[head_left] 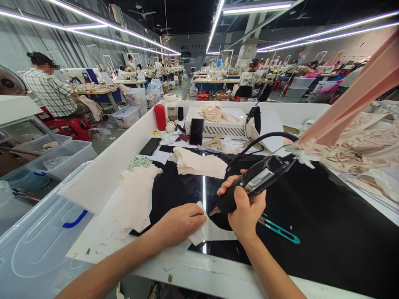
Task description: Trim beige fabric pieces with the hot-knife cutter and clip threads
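Observation:
My right hand is wrapped round a black handheld tool with a cable, held above the black table surface. My left hand has its fingers closed on a white fabric piece lying at the table's front edge. Under the tool's lower end a small beige tip of material shows. A teal thread snipper lies right of my right hand. One stack of cream fabric pieces lies beyond my hands, another to the left.
Two phones, one flat and one upright, a red bottle and a white box stand at the back. Peach fabric hangs at right. People sit at sewing machines beyond.

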Action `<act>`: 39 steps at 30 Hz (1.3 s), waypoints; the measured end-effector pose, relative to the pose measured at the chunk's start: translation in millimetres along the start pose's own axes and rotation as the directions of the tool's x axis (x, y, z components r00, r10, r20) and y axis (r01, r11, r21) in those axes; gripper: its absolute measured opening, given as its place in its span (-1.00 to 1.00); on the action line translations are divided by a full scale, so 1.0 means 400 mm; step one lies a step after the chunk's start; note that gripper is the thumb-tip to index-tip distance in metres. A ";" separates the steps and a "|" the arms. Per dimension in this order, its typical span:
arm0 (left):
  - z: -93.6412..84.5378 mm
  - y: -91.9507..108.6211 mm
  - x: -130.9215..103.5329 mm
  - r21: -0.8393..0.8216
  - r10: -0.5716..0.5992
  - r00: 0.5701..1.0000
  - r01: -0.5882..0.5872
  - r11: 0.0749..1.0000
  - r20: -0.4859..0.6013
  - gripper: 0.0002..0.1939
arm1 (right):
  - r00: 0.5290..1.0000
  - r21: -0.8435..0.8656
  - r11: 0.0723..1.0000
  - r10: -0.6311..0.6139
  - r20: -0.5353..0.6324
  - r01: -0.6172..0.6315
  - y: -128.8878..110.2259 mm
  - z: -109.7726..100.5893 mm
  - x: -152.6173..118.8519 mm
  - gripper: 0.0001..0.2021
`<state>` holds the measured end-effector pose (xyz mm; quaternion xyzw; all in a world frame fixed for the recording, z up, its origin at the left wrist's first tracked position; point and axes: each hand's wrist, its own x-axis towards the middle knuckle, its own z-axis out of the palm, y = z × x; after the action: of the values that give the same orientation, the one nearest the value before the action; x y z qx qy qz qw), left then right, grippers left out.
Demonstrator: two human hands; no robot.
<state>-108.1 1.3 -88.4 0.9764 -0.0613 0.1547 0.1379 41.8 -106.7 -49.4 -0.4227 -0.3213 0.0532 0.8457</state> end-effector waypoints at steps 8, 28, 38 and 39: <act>0.010 -0.003 -0.008 -0.005 0.020 0.999 -0.020 1.000 -0.028 -0.77 | 1.000 0.010 1.000 -0.002 0.029 0.001 0.008 0.003 -0.011 -0.72; 0.005 -0.006 -0.016 0.025 0.046 0.999 -0.045 0.999 -0.027 -0.76 | 0.999 -0.034 0.999 0.030 0.012 -0.030 -0.012 -0.012 -0.031 -0.73; -0.029 0.016 0.003 0.027 0.091 0.992 -0.089 0.996 -0.090 -0.75 | 1.000 -0.023 1.000 0.016 -0.022 -0.017 -0.079 -0.053 -0.018 -0.66; -0.031 0.027 0.005 0.018 0.086 0.991 -0.085 0.996 -0.100 -0.76 | 1.000 -0.033 0.999 0.019 -0.018 -0.020 -0.084 -0.062 -0.021 -0.66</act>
<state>-111.3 -5.6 -73.8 0.9647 -0.0952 0.2098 0.1275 43.8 -148.2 -39.2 -0.4402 -0.3107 0.0524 0.8408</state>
